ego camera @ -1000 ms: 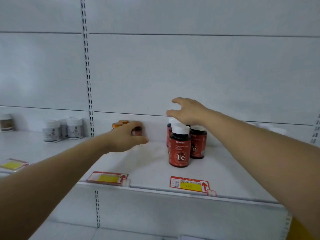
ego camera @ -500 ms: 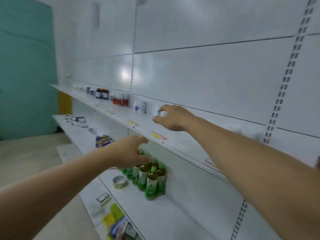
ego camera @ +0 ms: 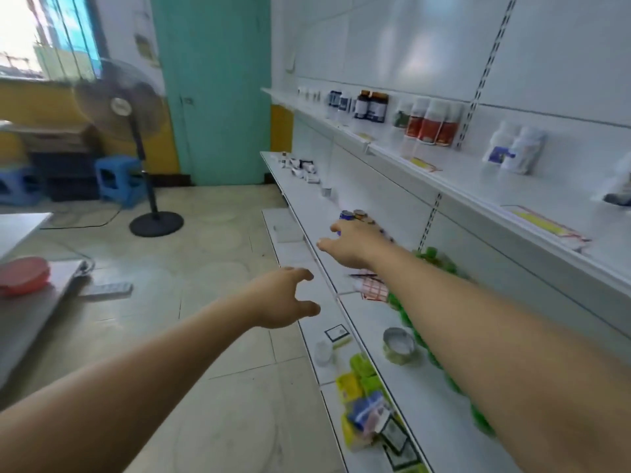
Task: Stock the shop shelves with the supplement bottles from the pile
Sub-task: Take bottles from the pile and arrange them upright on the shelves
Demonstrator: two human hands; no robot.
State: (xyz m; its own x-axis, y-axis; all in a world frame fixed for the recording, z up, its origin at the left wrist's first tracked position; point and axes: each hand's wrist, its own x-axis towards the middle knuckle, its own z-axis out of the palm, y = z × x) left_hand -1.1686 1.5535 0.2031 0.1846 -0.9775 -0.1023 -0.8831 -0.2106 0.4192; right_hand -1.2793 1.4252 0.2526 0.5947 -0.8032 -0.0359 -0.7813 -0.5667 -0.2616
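Both hands empty, fingers loosely spread: left hand (ego camera: pixel 285 298) over floor, right hand (ego camera: pixel 355 244) near middle shelf (ego camera: pixel 426 380). Supplement bottles (ego camera: pixel 430 122) stand on top shelf (ego camera: pixel 478 186), far right. Fan (ego camera: pixel 126 107) far left.

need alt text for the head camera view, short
Both hands are empty and stretched forward, the left hand over the floor, the right hand over a middle shelf. Supplement bottles stand on the top shelf; a standing fan is farther left.
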